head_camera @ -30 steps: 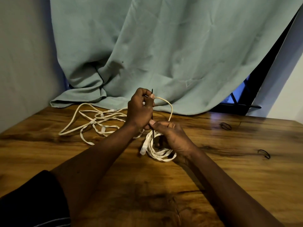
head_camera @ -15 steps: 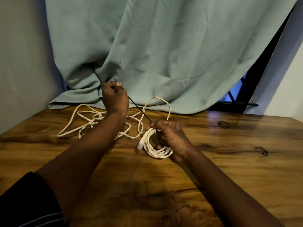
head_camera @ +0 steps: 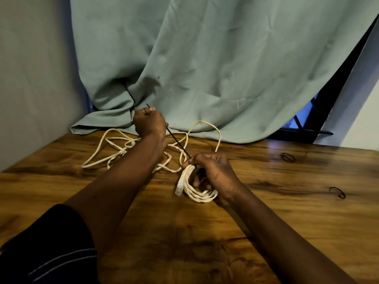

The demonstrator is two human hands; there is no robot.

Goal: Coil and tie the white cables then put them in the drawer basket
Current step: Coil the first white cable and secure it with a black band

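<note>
On the table (head_camera: 287, 222), the right hand (head_camera: 215, 173) clamps its fingers on the coil (head_camera: 196, 193). The tie (head_camera: 178, 145) runs taut to the left hand (head_camera: 149, 124), fisted round its tail and drawn leftward since a second ago, so it is likely cinching. Beyond lies a loose cable (head_camera: 123, 146), not yet coiled.

Place: a room in a home, by the look of it, in a corner beside a window.
Table: a glossy brown wood-grain table (head_camera: 297, 226), not a workbench.
Curtain: a wide pale-green cloth curtain (head_camera: 205, 58) hangs at the back, its hem bunched on the table's far edge.
Window: a dark barred window frame (head_camera: 297, 132) shows blue beyond the far right corner.
Wall: a plain grey painted wall (head_camera: 30, 78) runs along the left edge.
</note>
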